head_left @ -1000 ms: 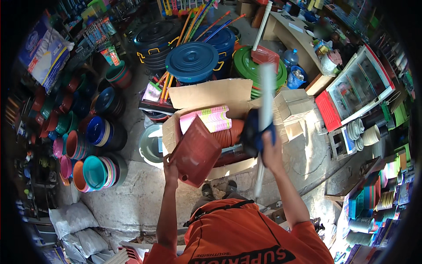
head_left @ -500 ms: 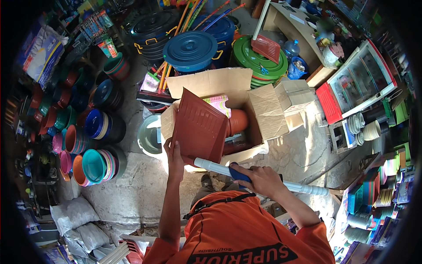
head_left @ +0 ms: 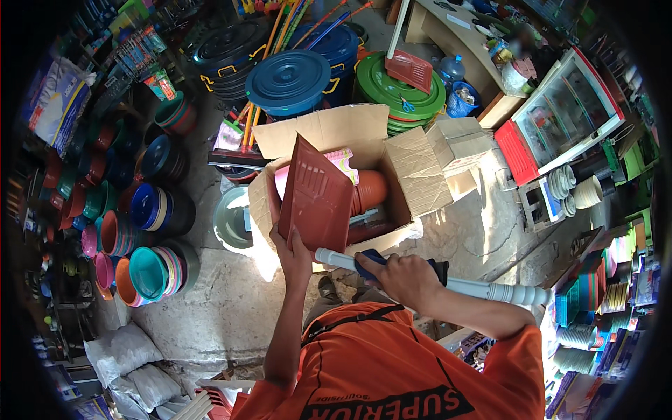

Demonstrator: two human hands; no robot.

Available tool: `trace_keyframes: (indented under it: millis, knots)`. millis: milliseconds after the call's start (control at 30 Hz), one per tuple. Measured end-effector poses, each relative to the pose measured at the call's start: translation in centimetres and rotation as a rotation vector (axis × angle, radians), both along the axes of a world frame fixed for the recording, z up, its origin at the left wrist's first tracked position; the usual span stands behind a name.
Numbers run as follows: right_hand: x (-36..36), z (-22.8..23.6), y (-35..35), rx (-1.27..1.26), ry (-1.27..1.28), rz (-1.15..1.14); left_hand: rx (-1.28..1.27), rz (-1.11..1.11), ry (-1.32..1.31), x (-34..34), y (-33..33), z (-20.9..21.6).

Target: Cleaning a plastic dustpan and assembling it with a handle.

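A dark red dustpan [head_left: 318,192] stands tilted over the open cardboard box [head_left: 420,175], and my left hand [head_left: 292,252] grips its lower left edge. My right hand [head_left: 406,276] is closed around a dark blue cloth [head_left: 367,264] wrapped about a pale grey tube handle [head_left: 472,287]. The handle lies slantwise in front of me. Its left end is close to the dustpan's lower edge; whether the two are joined I cannot tell. Its ribbed end points right. Inside the box are a brown-orange pot [head_left: 367,190] and a pink patterned item [head_left: 341,162].
Stacked basins [head_left: 150,273] and pots crowd the left. Large lidded tubs, one with a blue lid [head_left: 288,73] and one with a green lid [head_left: 402,91], stand behind the box. A red-framed glass case [head_left: 567,115] is at right. White sacks [head_left: 126,350] lie at lower left.
The dustpan has turned to a narrower, more upright angle. The handle's ribbed end has come further right, and my right hand's grip has rolled over the cloth. The view has shifted slightly.
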State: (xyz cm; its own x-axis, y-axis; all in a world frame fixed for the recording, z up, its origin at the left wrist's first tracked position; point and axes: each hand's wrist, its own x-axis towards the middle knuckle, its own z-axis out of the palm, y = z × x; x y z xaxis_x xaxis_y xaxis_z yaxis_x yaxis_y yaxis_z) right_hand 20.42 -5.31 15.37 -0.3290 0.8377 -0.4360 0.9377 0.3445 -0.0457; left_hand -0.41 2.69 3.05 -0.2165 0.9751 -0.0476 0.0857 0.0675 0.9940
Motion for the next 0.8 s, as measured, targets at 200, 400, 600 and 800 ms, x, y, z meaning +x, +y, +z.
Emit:
trace_keyframes:
  millis: [200,400,600,800]
  knots:
    - [4.1,-6.4,4.0,-0.527,0.534,-0.185,0.014,0.019,0.205,0.5,0.0,-1.3]
    - [5.3,-4.5,5.9,-0.786,0.408,-0.326,-0.022,-0.09,0.157,1.5,-1.4,-3.7]
    - [6.2,-6.2,5.6,-0.824,0.654,-0.221,0.192,0.016,0.269,1.6,-3.5,-8.0]
    - [6.9,-3.0,5.4,-0.599,0.478,-0.142,-0.141,-0.05,0.129,1.1,-3.9,-8.1]
